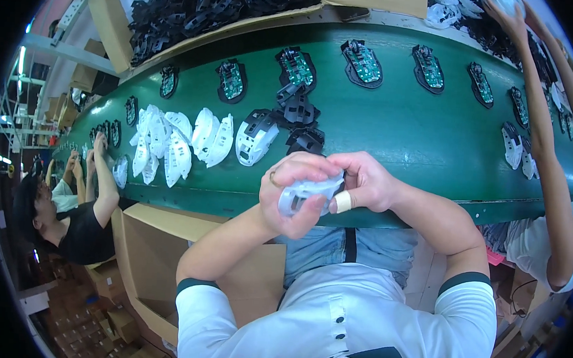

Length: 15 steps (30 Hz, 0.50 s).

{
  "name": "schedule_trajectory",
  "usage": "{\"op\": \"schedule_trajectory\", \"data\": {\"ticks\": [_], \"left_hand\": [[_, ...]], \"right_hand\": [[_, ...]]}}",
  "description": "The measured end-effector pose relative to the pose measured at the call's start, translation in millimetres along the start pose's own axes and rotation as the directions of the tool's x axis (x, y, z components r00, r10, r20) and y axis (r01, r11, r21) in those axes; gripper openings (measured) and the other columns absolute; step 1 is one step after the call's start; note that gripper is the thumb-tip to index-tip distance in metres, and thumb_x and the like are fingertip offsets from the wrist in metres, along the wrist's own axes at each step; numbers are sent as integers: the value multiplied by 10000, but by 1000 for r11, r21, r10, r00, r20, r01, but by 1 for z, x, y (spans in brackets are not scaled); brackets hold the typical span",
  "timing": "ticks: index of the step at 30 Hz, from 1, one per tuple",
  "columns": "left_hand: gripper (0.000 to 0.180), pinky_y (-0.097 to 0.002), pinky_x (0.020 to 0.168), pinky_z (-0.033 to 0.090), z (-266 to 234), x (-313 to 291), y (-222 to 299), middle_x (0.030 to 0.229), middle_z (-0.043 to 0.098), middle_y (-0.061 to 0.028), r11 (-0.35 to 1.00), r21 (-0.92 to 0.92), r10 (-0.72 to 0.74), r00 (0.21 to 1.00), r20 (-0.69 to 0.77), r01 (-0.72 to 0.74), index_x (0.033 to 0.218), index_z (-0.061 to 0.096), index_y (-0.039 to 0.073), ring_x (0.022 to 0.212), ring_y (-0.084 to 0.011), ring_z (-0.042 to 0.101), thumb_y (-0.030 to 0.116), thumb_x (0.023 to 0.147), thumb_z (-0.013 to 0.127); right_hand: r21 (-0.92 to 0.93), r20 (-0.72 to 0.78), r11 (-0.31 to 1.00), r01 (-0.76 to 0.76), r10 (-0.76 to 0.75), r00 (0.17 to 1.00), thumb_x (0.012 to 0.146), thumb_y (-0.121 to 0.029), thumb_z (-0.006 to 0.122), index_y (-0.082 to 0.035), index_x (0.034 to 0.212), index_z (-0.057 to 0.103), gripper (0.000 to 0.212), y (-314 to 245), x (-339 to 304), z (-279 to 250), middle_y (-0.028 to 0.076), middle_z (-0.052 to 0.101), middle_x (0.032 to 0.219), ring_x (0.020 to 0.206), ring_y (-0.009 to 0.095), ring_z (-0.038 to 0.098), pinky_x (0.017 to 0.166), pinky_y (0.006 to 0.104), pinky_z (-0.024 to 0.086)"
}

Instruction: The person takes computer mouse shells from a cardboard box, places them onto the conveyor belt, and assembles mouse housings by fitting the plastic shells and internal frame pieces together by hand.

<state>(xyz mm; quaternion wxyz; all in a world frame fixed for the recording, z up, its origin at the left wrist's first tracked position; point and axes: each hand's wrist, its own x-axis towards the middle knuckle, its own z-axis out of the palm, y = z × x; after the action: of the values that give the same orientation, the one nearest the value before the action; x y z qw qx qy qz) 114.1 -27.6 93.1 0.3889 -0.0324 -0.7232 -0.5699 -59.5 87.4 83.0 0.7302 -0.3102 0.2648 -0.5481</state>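
In front of my body, just over the near edge of the green belt, I hold a white plastic mouse shell [300,194]. My left hand [291,171] is wrapped round it from the left, wearing a ring. From the other side my right hand [369,182], with a beige bandage on its thumb, pinches the shell's right end. Any smaller part between those fingertips is hidden. Just beyond my hands lie black plastic mouse parts [300,110]. To their left is a white shell with a black part on it [256,137].
White shells [165,143] lie piled on the belt [418,140] at left. Mouse bases with green circuit boards [362,61] line its far side. Beyond stands a carton of black parts [211,13]; another carton [160,237] is at lower left. Co-workers' arms [540,127] reach in at right and left.
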Motion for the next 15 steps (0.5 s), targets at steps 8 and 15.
{"op": "schedule_trajectory", "data": {"ticks": [8,15], "left_hand": [[574,-473,1041,502,-15,20,22,1328,633,-276,792,573,207,976,73,-211,1313,583,-1,1172,-372,677,157,804,796],[660,-439,826,447,-8,18,16,999,545,-116,481,868,106,991,83,-124,1224,663,62,863,-299,519,409,709,884]], "right_hand": [[-925,98,235,299,-612,785,763,-178,906,-11,1170,664,502,-9,4,2,91,742,1004,907,230,745,783,348,593],[-969,225,-85,233,-702,676,728,-102,851,12,1245,650,567,-2,10,20,187,742,1114,966,334,760,830,410,621]]}}
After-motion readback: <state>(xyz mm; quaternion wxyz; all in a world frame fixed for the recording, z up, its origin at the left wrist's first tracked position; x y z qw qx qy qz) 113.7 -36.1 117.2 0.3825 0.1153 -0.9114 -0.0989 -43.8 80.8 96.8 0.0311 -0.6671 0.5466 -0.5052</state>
